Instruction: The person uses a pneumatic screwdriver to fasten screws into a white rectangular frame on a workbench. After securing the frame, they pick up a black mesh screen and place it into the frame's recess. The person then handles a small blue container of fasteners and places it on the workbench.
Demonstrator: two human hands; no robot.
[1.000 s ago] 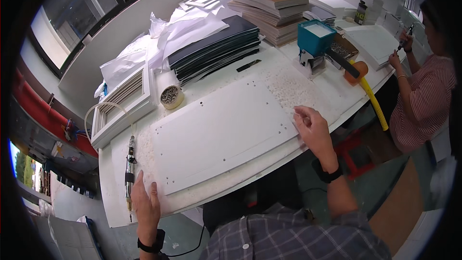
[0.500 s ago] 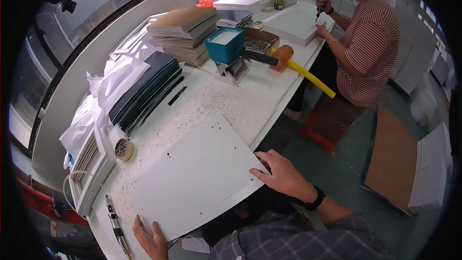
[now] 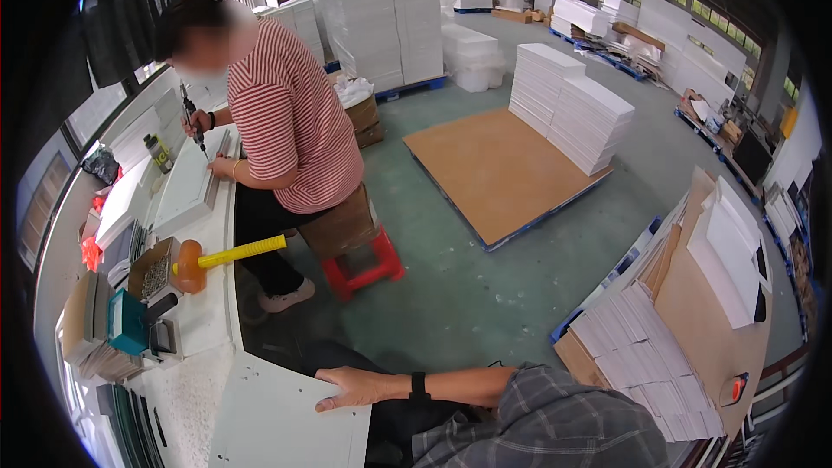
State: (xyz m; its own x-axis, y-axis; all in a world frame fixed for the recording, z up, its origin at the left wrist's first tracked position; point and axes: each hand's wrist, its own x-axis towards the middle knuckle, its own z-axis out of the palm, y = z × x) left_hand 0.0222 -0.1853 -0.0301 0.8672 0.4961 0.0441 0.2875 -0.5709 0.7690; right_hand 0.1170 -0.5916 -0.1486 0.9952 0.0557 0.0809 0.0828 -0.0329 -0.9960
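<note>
Right hand [image 3: 351, 387] lies flat, fingers spread, on the near edge of a white panel [image 3: 277, 420] at the workbench [image 3: 208, 312] front corner. Left hand out of view. Further along the bench: yellow-handled mallet [image 3: 217, 257], teal box [image 3: 128, 321], screw tray [image 3: 154, 276]. A co-worker in a striped shirt [image 3: 290, 121] sits on a red stool [image 3: 364, 264], blocking the aisle beside the bench.

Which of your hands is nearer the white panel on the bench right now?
Right. The right hand lies on the white panel at its near edge, fingers spread on it; the left hand is out of view.
</note>
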